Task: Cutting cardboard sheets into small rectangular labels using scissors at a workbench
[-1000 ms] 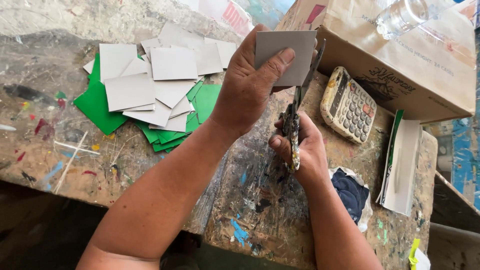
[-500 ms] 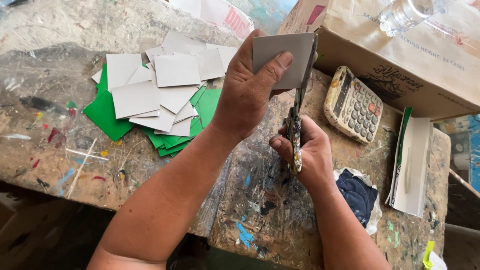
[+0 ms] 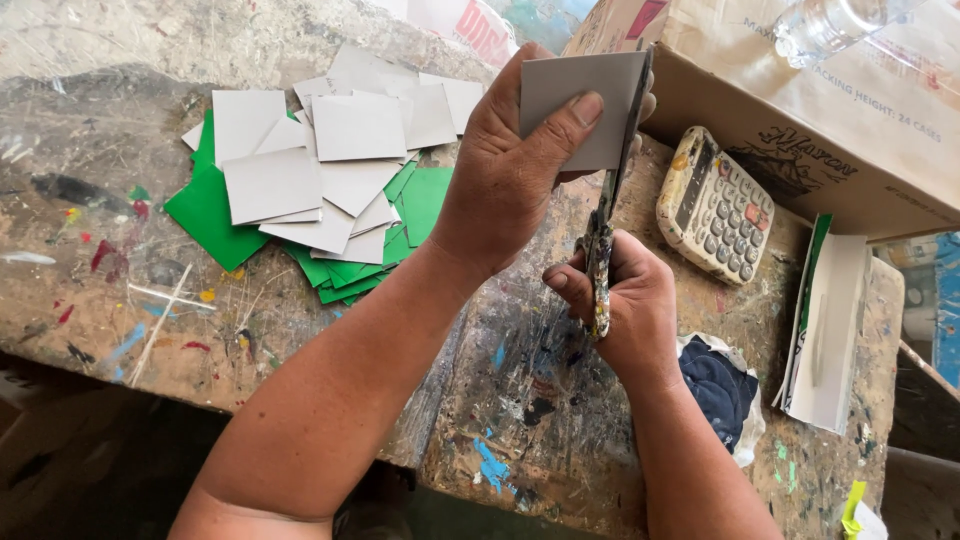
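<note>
Since the earlier frame the left hand [image 3: 505, 185] has lifted the grey square card [image 3: 580, 105] a little higher, so its top edge now nearly meets the brown cardboard box [image 3: 800, 130], and the paint-flecked scissors [image 3: 608, 215] in the right hand [image 3: 625, 305] have run further up the card's right edge, the blades close together along it. The left hand pinches the card, thumb across its face and fingers behind; the right hand is closed around the scissor handles, just below the card. Left of the card lies a loose heap of grey and green card squares [image 3: 320, 180] on the paint-spattered workbench [image 3: 520, 400] (it looks unmoved). Right of the card, a dirty cream calculator [image 3: 715, 205] leans by the box; a clear glass [image 3: 825, 25] stands on the box. Further right lie a white-and-green folded sheet [image 3: 825, 325] and a dark blue cloth [image 3: 715, 385].
</note>
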